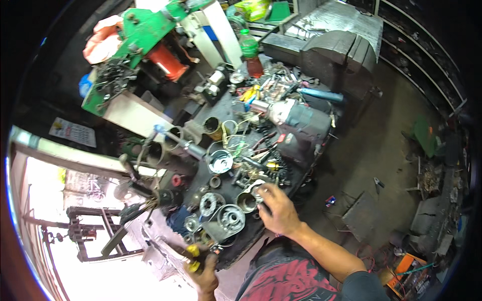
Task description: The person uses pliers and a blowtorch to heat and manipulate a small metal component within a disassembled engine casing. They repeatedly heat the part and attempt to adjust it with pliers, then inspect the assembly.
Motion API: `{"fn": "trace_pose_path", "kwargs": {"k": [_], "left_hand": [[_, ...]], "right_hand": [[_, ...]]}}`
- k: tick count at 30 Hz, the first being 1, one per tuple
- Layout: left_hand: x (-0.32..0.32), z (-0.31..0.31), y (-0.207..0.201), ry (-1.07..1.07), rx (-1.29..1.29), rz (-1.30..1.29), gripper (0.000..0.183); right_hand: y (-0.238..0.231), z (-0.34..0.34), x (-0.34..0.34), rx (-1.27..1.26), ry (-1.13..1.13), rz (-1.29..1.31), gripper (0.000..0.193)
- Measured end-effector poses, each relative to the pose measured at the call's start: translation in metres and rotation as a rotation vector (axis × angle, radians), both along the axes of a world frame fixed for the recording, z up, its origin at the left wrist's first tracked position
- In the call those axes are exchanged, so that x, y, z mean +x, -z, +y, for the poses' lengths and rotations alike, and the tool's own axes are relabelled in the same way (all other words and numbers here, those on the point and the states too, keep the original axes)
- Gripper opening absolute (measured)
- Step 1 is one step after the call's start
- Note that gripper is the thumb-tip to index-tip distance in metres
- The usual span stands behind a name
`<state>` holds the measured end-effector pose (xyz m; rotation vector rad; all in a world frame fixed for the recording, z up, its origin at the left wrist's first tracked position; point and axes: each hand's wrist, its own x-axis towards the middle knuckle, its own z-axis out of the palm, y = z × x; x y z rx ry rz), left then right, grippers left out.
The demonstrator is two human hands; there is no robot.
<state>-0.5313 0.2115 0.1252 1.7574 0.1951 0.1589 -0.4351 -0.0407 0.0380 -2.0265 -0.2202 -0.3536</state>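
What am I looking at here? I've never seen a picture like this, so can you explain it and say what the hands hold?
No robot here: a person works bare-handed. The single picture comes from the left of two wide fisheye cameras on their head, looking down, so straight edges bend near the rim. The left hand holds a yellow and black thing; I can't tell exactly what. The right hand seems to pinch a silver part. On the dark bench are a metal housing, a bulky grey unit, a green-topped bottle and many loose parts and tools.
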Motion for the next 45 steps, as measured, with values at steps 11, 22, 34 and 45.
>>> {"fn": "trace_pose_path", "kwargs": {"k": [11, 22, 34, 45], "left_hand": [[-0.063, 0.006, 0.013, 0.071, -0.005, 0.006, 0.017], [-0.094, 0.035, 0.033, 0.009, 0.113, 0.021, 0.015], [-0.12, -0.201, 0.031, 0.839, 0.029, 0.276, 0.036], [-0.241, -0.461, 0.171, 1.15, 0.225, 0.677, 0.01]], "right_hand": [[-0.026, 0.073, 0.107, -0.13, 0.163, 0.259, 0.05], [0.013, 0.056, 0.066, -0.172, 0.116, 0.306, 0.03], [0.133, -0.155, -0.34, -0.109, 0.45, 0.599, 0.045], [0.153, -0.311, -0.72, 0.131, 1.346, 0.825, 0.037]]}}
